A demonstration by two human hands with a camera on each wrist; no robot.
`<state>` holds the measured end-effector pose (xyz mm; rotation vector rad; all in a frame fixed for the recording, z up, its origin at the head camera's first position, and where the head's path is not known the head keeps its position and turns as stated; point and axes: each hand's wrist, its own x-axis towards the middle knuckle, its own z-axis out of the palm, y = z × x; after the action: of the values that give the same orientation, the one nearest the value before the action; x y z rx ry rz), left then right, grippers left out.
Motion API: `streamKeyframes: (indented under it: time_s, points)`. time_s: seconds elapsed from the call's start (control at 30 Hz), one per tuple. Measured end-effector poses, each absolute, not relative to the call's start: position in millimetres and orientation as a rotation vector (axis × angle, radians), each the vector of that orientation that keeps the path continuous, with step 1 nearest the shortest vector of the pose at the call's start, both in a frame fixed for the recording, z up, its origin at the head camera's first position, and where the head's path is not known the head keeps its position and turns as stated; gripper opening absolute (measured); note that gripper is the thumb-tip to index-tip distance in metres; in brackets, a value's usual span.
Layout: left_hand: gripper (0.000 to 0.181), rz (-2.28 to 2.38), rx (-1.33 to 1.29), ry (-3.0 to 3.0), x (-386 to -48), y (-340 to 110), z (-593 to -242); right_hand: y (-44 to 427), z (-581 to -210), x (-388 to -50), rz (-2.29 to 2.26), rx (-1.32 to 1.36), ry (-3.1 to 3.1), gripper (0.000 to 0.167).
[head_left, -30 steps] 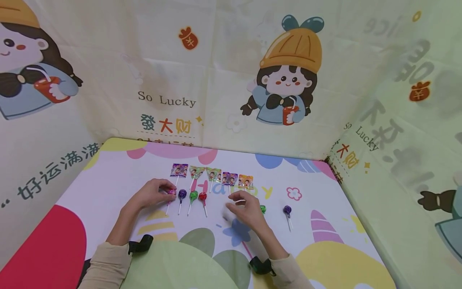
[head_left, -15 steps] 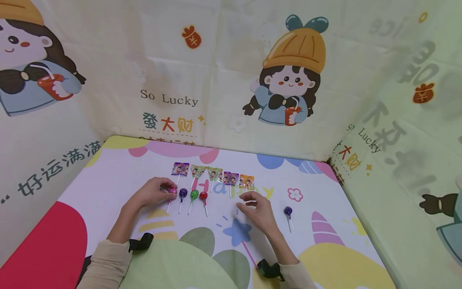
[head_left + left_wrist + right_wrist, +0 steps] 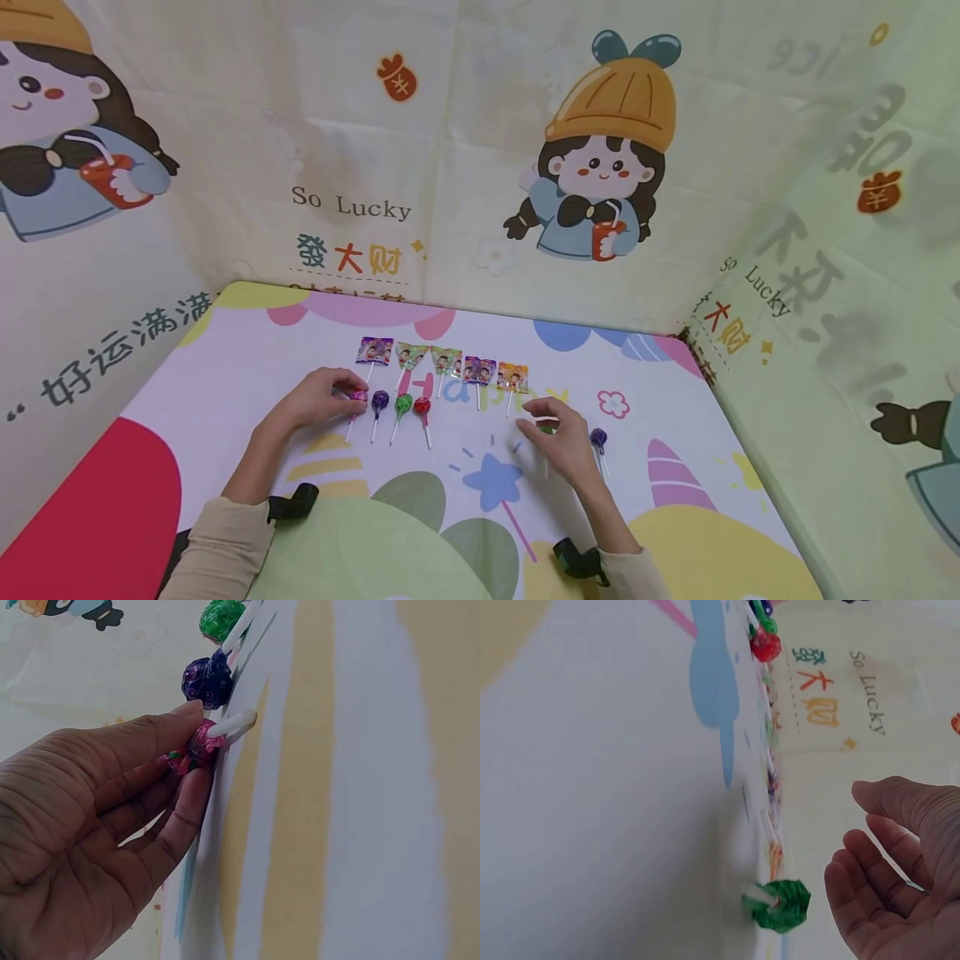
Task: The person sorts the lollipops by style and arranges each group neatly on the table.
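Observation:
My left hand (image 3: 318,398) pinches the wrapped head of a pink lollipop (image 3: 196,746) between thumb and fingers; its white stick points toward me. To its right in a row lie a purple lollipop (image 3: 380,401), a green lollipop (image 3: 403,404) and a red lollipop (image 3: 423,406). My right hand (image 3: 558,433) hovers with loosely bent fingers and nothing between them. Just beside it is another green lollipop (image 3: 781,906), partly hidden behind the hand in the head view. Further right, a second purple lollipop (image 3: 597,437) lies with its stick partly covered by my right hand.
Behind the row lie several flat-wrapped lollipops, among them a purple one (image 3: 375,351) at the left end and an orange one (image 3: 513,377) at the right end. The table (image 3: 247,367) has a printed cover. Printed cloth walls (image 3: 465,167) stand at its back and sides.
My right hand has moved to the right across the table, over to the separate green lollipop. My left hand stays on the pink lollipop.

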<state>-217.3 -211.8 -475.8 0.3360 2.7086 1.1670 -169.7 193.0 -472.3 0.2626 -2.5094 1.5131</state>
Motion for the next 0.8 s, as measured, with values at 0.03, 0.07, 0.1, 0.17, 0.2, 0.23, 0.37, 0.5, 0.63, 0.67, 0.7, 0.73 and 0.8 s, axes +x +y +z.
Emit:
streamKeyframes:
  time_s: [0.03,0.07,0.1,0.17,0.2,0.23,0.37,0.5,0.63,0.67,0.7,0.73,0.8]
  points:
    - [0.033,1.164,0.333,2.710,-217.3,-212.0,-475.7,195.2,-472.8,-169.9,1.501,0.258,-2.516,0.025]
    - [0.033,1.161,0.331,2.712,-217.2,-212.2,-475.6,197.6,-473.4,-170.0,1.489,0.254,-2.521,0.025]
    - [0.033,1.159,0.324,2.713,-217.2,-212.2,-475.4,200.0,-474.0,-170.0,1.470,0.247,-2.529,0.026]
    - [0.033,1.157,0.323,2.713,-217.3,-212.3,-475.1,204.9,-475.8,-169.7,1.436,0.228,-2.544,0.026]
    - [0.033,1.159,0.326,2.712,-217.4,-212.3,-475.0,207.2,-476.7,-169.4,1.421,0.212,-2.554,0.026]
    - [0.032,1.162,0.326,2.710,-217.6,-211.9,-474.9,209.5,-477.6,-169.2,1.407,0.193,-2.562,0.026]
    - [0.032,1.164,0.337,2.711,-217.8,-211.4,-474.6,216.3,-479.9,-167.7,1.380,0.134,-2.603,0.026]
    - [0.032,1.166,0.339,2.713,-217.7,-211.3,-474.4,219.7,-481.2,-165.4,1.402,0.101,-2.633,0.026]
    - [0.031,1.177,0.341,2.707,-217.6,-211.5,-475.0,221.3,-482.5,-164.0,1.429,0.101,-2.649,0.026]
    - [0.031,1.177,0.339,2.706,-217.6,-211.6,-475.3,221.6,-482.6,-163.6,1.432,0.104,-2.654,0.026]
    - [0.031,1.179,0.337,2.703,-217.5,-211.6,-475.6,221.6,-482.8,-163.5,1.434,0.106,-2.659,0.026]
    - [0.032,1.177,0.337,2.703,-217.4,-211.8,-475.5,221.8,-482.9,-163.5,1.436,0.106,-2.664,0.026]
    - [0.032,1.173,0.337,2.701,-217.6,-211.8,-476.1,221.9,-483.4,-163.5,1.435,0.109,-2.671,0.025]
